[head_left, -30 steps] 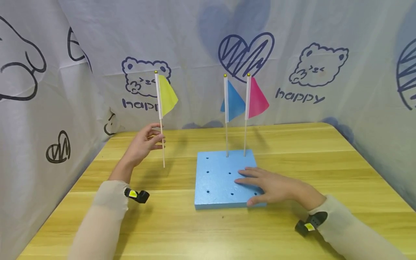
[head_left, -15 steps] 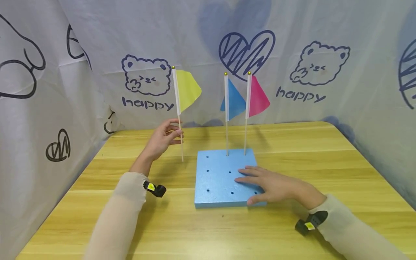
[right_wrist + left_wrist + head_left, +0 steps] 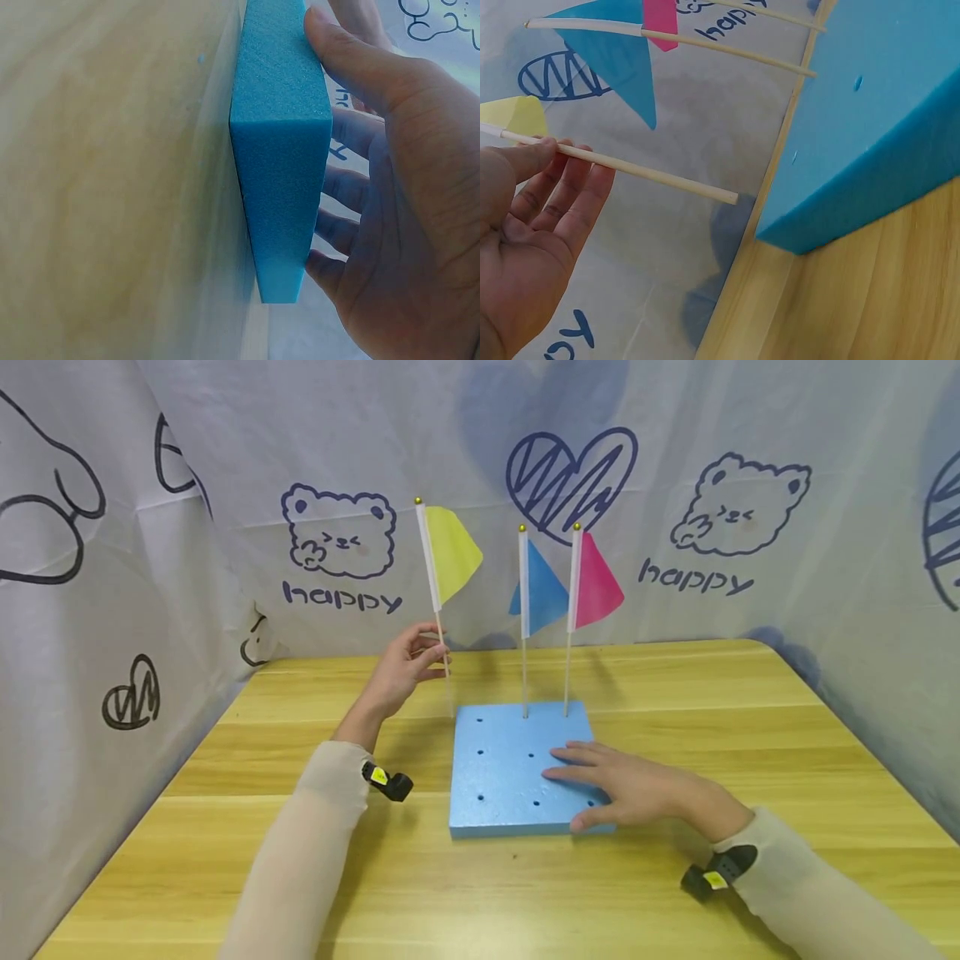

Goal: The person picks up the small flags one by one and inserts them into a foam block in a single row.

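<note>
My left hand (image 3: 408,664) pinches the thin wooden stick of a yellow flag (image 3: 452,564) and holds it upright, its lower tip just off the far left corner of a blue foam block (image 3: 502,777). In the left wrist view the same stick (image 3: 645,174) lies across my fingers (image 3: 570,187), its end close to the foam block (image 3: 870,127). A blue flag (image 3: 542,589) and a pink flag (image 3: 596,585) stand in holes along the block's far edge. My right hand (image 3: 622,785) rests flat on the block's near right part, thumb against its edge (image 3: 285,150).
The block has several empty holes and lies on a wooden table (image 3: 675,710). White printed cloth (image 3: 187,527) walls the table at the back and both sides. A small black wrist camera (image 3: 390,781) sits on each forearm.
My left hand has carried the yellow flag rightwards from the table's left part to the block's far left corner. The right hand and block have stayed still.
</note>
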Motion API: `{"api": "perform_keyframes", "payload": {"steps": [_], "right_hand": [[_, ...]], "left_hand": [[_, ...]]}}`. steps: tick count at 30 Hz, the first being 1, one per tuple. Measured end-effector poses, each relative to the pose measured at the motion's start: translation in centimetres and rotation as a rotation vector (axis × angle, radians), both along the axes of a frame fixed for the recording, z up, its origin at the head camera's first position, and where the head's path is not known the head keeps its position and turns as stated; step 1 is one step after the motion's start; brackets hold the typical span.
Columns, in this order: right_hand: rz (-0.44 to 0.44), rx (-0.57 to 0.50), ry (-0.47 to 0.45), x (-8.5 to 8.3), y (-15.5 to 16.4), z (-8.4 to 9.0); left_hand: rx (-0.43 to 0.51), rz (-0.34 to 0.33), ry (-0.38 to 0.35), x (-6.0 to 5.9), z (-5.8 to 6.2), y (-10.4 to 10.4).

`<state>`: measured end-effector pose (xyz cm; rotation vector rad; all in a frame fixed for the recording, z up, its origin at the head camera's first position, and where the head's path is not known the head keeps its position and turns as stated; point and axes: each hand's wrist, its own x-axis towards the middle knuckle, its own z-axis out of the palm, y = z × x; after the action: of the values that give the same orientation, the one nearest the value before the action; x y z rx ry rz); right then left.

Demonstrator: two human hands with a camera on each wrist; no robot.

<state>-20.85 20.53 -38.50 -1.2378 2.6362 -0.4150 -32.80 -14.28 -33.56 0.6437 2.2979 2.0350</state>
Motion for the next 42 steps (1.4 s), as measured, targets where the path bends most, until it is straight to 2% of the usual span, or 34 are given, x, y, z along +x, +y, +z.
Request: {"api": "perform_keyframes", "payload": {"steps": [9, 15, 26, 42], "right_hand": [[0.003, 0.002, 0.0, 0.0, 0.0, 0.0], [0.003, 0.003, 0.006, -0.1, 0.1, -0.1], [0.002, 0.004, 0.005, -0.1, 0.1, -0.2], [-0.005, 0.005, -0.001, 0.0, 0.0, -0.1]], "left_hand": [[0.066, -0.002, -0.034, -0.9, -0.7, 1.6], [0.052, -0.007, -0.061, -1.4, -1.4, 2.3], [0.027, -0.015, -0.082, -1.6, -1.9, 3.4], [0.018, -0.098, -0.003, -1.4, -2.3, 2.8]]}}
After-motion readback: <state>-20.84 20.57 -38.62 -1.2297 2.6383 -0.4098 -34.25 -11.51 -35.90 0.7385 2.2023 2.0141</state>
